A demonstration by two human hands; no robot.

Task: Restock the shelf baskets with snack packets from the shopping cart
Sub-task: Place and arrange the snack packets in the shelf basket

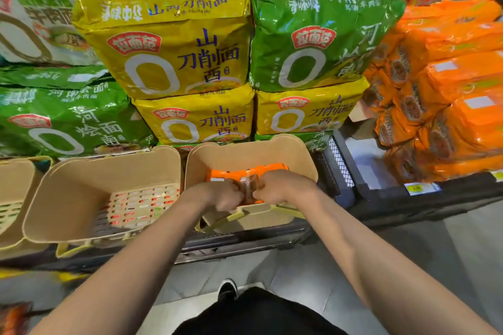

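An orange snack packet (pixel 245 173) lies inside the beige basket (pixel 294 155) on the low shelf, right of centre. My left hand (pixel 221 194) grips the packet's near end from the left. From the right, my right hand (pixel 275 186) grips the same end, close to the left hand. Both hands are inside the basket, above its near rim. Another beige basket (pixel 73 193) stands to the left and holds no packets. The shopping cart is out of view.
Yellow (pixel 174 62) and green (pixel 313 35) noodle multipacks are stacked behind the baskets. Orange packs (pixel 441 106) are piled on the right above a dark shelf with price tags (pixel 419 187). A third basket (pixel 13 198) shows at the left edge. My shoe (pixel 228 289) stands on the grey floor.
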